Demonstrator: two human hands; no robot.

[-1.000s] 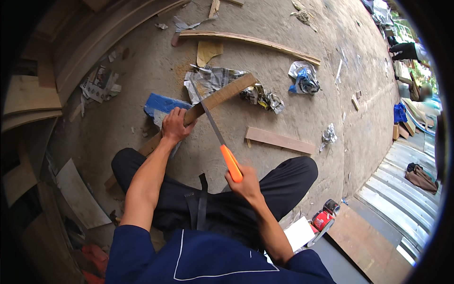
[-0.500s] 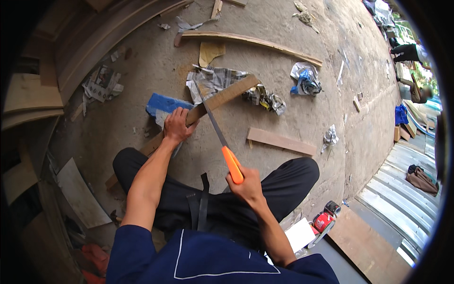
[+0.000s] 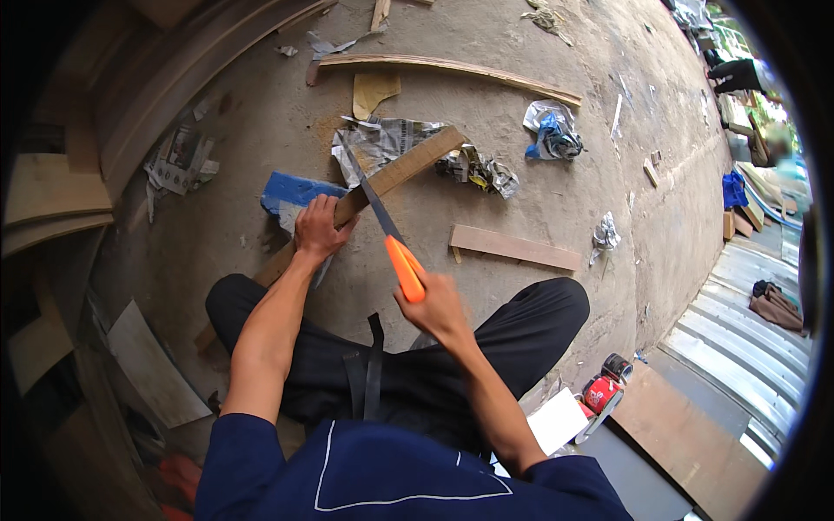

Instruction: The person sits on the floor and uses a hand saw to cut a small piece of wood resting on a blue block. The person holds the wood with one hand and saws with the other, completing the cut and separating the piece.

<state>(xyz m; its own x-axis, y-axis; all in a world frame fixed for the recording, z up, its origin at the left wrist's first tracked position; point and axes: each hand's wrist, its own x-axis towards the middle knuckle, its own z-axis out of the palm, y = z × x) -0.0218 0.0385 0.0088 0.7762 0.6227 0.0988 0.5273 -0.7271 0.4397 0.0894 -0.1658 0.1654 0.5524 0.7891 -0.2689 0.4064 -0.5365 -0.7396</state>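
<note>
My right hand (image 3: 437,306) is closed around the orange handle of a hand saw (image 3: 404,267). The saw's blade lies across a long wooden board (image 3: 402,172), which slants from beside my left knee up to the far right. Just left of the blade, my left hand (image 3: 318,227) grips the board, with the fingers over its top. Under the board near my left hand sits a blue-painted block (image 3: 300,190). Crumpled newspaper (image 3: 391,139) lies beneath the board's far part.
A short plank (image 3: 514,247) lies to the right, and a long thin strip (image 3: 452,69) farther off. Crumpled paper with blue stains (image 3: 553,132) rests beyond. Wooden panels (image 3: 56,191) stand at the left. Rolls of tape (image 3: 599,393) sit by my right side near corrugated metal sheet (image 3: 738,313).
My right hand has pushed the saw forward and left, so the handle is now closer to the board. My left hand still holds the board in place.
</note>
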